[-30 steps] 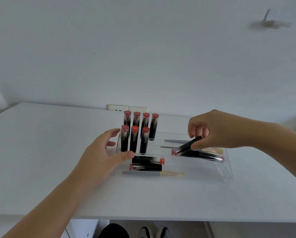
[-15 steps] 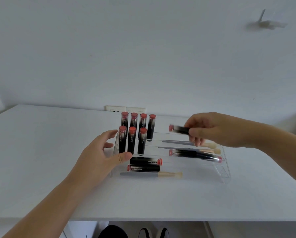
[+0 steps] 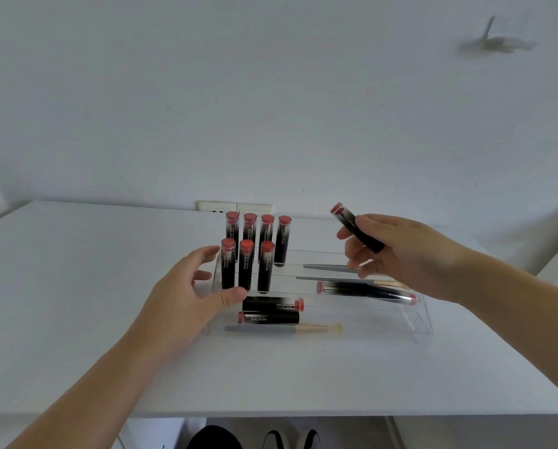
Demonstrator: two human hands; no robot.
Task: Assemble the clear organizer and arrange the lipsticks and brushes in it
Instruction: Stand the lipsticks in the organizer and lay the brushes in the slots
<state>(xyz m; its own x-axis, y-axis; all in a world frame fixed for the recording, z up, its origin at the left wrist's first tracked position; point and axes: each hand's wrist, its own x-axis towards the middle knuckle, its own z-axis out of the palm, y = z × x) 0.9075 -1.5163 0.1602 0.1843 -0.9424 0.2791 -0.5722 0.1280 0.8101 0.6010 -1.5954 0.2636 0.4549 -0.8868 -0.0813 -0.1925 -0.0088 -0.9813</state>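
Lifting away from the tray, the right hand (image 3: 410,254) now pinches a black cylindrical lipstick with a coral-red cap (image 3: 357,231) between thumb and fingers, cap tilted toward eleven o'clock, clear above the clear acrylic stepped organizer (image 3: 423,322). A second ago this tube lay low on the right of the organizer beside another lying lipstick; half a second ago it was carried level over the brush handles; now it is raised and turning toward upright. The left hand (image 3: 186,299) has stayed put, fingers spread and relaxed, thumb pressing the organizer's near left edge at about nine o'clock of the tray, apparently steadying it rather than grasping anything. Seven upright black lipsticks with coral caps (image 3: 248,254) stand in two rows at the tray's back left, four behind and three in front, so an open spot seems to remain at three o'clock of the front row. I judge the held tube is bound for that slot. Two lying black lipsticks (image 3: 271,311) and a grey-handled brush with pale bristles (image 3: 282,328) rest on the front step at six o'clock; the long dark lipstick lying on the right (image 3: 365,290) and two more slim grey brushes (image 3: 329,273) sit at three o'clock. Sorting appears well along but unfinished on the white table (image 3: 76,286).
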